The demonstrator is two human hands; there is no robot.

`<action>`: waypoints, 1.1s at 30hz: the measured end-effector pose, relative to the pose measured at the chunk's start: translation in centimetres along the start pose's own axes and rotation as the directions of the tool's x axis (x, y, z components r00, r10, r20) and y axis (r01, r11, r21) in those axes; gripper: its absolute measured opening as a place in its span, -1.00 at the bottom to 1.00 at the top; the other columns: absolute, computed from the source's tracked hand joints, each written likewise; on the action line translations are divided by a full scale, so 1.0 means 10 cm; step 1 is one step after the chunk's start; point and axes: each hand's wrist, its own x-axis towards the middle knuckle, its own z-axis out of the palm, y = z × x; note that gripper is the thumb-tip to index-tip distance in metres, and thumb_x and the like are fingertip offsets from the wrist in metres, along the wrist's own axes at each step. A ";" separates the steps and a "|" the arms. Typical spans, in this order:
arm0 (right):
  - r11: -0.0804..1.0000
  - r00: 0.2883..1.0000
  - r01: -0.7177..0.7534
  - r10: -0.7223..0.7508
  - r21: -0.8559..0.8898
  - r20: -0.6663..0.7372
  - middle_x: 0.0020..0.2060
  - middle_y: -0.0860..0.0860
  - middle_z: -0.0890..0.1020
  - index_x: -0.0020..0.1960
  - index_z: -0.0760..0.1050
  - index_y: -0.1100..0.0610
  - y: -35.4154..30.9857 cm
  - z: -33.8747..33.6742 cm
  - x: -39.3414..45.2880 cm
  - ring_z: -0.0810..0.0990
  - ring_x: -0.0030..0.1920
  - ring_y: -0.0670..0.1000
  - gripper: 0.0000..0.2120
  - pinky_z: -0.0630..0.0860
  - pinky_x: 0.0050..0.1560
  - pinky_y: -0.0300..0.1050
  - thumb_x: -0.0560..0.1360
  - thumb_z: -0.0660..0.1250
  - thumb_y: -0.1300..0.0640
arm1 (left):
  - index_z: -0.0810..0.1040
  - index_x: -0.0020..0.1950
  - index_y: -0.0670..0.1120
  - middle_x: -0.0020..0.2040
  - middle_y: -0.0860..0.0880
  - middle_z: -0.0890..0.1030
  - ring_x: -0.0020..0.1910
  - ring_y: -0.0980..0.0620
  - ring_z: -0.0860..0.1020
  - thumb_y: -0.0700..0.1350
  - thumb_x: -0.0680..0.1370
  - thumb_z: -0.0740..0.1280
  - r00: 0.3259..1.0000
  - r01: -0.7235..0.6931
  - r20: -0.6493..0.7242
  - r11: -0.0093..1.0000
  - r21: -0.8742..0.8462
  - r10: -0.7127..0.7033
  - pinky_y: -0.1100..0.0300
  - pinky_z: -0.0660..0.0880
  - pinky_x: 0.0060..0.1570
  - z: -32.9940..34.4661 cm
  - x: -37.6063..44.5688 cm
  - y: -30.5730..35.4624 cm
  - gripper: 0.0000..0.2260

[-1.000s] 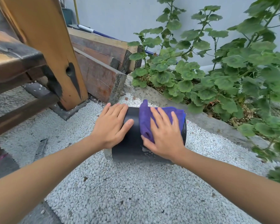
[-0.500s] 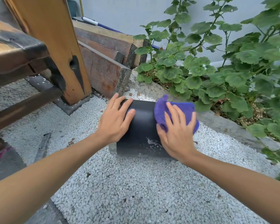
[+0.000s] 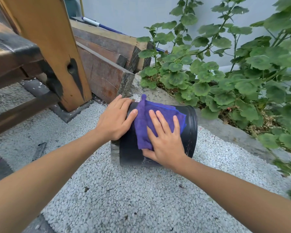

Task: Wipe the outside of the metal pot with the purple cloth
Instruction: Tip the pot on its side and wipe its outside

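Observation:
A dark, black-sided pot (image 3: 190, 130) lies on its side on white gravel, its rim pointing right. The purple cloth (image 3: 144, 121) is spread over the pot's upper side. My right hand (image 3: 165, 140) lies flat on the cloth, fingers apart, pressing it against the pot wall. My left hand (image 3: 115, 118) rests palm down on the pot's left end, near its base, with the thumb touching the cloth's edge. The pot's underside and inside are hidden.
White gravel (image 3: 124, 190) covers the ground in front. A thick wooden post (image 3: 57, 52) and stacked timber beams (image 3: 106, 68) stand left and behind. A concrete kerb (image 3: 225, 132) with leafy green plants (image 3: 242, 78) runs along the right.
My right hand has slid the cloth back to the left across the pot, after it had moved right toward the rim. My left hand has stayed on the pot's left end.

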 end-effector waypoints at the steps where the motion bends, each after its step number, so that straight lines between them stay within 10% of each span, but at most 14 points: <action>1: 1.000 1.000 -0.020 0.021 -0.010 0.010 0.58 0.23 0.23 0.38 0.34 0.13 0.07 0.01 -0.05 0.20 0.58 0.24 -0.26 0.09 0.42 0.53 0.39 0.32 -0.32 | 0.31 0.51 -0.18 0.49 -0.13 0.40 0.57 -0.13 0.17 0.22 0.62 -0.01 1.000 0.003 0.005 1.000 0.024 -0.003 -0.01 0.11 0.55 0.02 0.00 -0.01 -0.38; 12: 0.985 0.978 -0.171 0.171 -0.011 0.120 0.59 0.26 0.18 0.15 0.51 0.25 0.60 -0.01 -0.42 0.20 0.58 0.27 -0.46 0.19 0.40 0.50 0.49 0.23 -0.21 | 0.27 0.55 -0.14 0.52 -0.09 0.36 0.58 -0.10 0.13 0.18 0.67 0.03 1.000 0.003 -0.020 0.999 0.048 -0.002 0.00 0.09 0.56 0.06 -0.01 -0.06 -0.45; 19: 0.873 0.912 -0.388 0.410 0.294 -0.012 0.55 0.12 0.32 0.53 0.24 0.02 0.22 -0.25 -0.23 0.28 0.54 0.15 -0.40 0.06 0.44 0.52 0.50 0.14 -0.06 | 0.33 0.54 -0.07 0.53 0.03 0.34 0.52 0.21 0.11 0.13 0.67 -0.07 0.997 0.061 -0.025 0.933 -0.354 -0.074 0.41 -0.11 0.44 0.06 -0.04 -0.04 -0.47; 25: 0.983 0.996 -0.020 0.004 0.185 0.086 0.57 0.24 0.24 0.55 0.28 0.17 -0.67 -0.12 0.16 0.17 0.60 0.19 -0.25 0.05 0.50 0.39 0.46 0.23 -0.20 | 0.42 0.43 -0.19 0.42 -0.03 0.42 0.47 0.04 0.27 0.12 0.61 0.06 0.999 -0.035 -0.034 0.893 -0.448 0.022 0.08 0.06 0.55 0.01 -0.03 -0.11 -0.46; 33: 0.990 0.992 0.081 -0.091 0.116 0.088 0.58 0.17 0.26 0.57 0.26 0.14 -0.48 0.21 0.03 0.13 0.61 0.14 -0.24 0.07 0.57 0.16 0.51 0.18 -0.29 | 0.33 0.54 0.02 0.56 -0.06 0.29 0.60 -0.07 0.11 0.23 0.57 0.17 0.988 -0.145 -0.066 0.984 -0.102 0.139 -0.06 0.14 0.54 0.11 -0.14 -0.12 -0.42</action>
